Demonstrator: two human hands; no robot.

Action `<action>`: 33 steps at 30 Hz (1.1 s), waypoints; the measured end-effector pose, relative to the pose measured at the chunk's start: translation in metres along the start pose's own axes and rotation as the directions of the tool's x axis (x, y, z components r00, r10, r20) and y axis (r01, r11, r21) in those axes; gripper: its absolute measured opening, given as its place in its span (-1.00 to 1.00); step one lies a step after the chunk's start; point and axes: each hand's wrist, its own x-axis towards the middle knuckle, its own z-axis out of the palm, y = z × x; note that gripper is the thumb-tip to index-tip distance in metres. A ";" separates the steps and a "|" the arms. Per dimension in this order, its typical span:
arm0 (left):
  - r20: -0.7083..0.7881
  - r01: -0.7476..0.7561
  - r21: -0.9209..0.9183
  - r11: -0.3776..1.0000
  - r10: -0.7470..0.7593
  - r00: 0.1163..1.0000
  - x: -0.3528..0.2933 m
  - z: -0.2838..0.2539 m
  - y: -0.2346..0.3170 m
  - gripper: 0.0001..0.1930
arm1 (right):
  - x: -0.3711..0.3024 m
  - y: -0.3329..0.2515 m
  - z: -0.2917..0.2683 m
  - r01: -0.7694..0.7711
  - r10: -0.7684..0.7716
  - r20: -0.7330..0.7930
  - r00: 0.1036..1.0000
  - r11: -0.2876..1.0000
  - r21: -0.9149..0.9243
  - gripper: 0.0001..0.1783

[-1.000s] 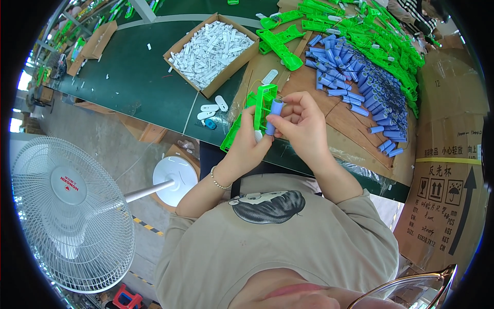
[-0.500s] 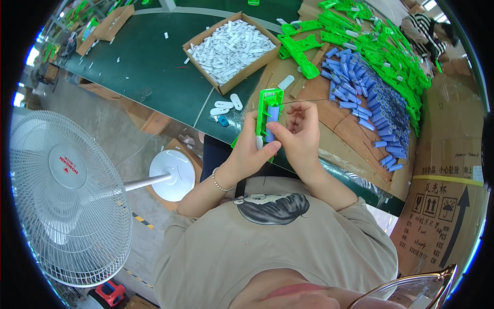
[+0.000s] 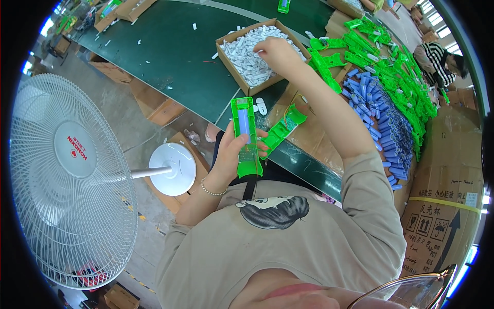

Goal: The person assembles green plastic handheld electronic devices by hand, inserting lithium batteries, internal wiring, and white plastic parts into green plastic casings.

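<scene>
My left hand (image 3: 226,154) is closed around a green plastic housing (image 3: 249,167), with its thumb on a lilac cylindrical battery cell (image 3: 243,121) seated inside. A thin wire runs along the lower part of this housing. Beside my left fingertips, at the table edge, another green housing piece (image 3: 284,127) lies tilted with wires at its far end; whether it is joined to the held one I cannot tell. My right arm reaches out to a cardboard box (image 3: 237,77) full of small white plastic pieces (image 3: 247,59). There my right hand (image 3: 278,51) has its fingers curled together, their tips over the pieces.
Lilac battery cells (image 3: 388,129) lie heaped on the right, next to a large pile of green housings (image 3: 396,82). Two white oval pieces (image 3: 261,106) rest near the held housing. A white fan (image 3: 74,154) stands left, a tall carton (image 3: 442,206) right. Another person (image 3: 435,59) is far right.
My right hand has left the green housing and moved forward to the box of white pieces. My left hand has lowered the housing leftward, its inside now showing. The view has shifted.
</scene>
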 end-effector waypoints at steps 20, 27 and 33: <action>-0.095 -0.205 0.114 0.972 0.216 0.972 0.015 0.018 0.037 -0.54 | -0.085 -0.082 -0.081 -0.475 -0.011 0.505 0.863 0.323 0.819 -0.68; 0.004 -0.182 0.068 0.981 0.182 0.983 0.027 0.051 0.028 -0.55 | -0.130 -0.092 -0.091 -0.500 0.144 0.480 0.866 0.211 0.840 -0.81; -0.065 -0.120 0.099 0.988 0.126 0.990 0.032 0.061 0.006 -0.61 | -0.154 -0.078 -0.093 0.287 -0.286 -0.143 0.948 0.958 -0.008 -0.82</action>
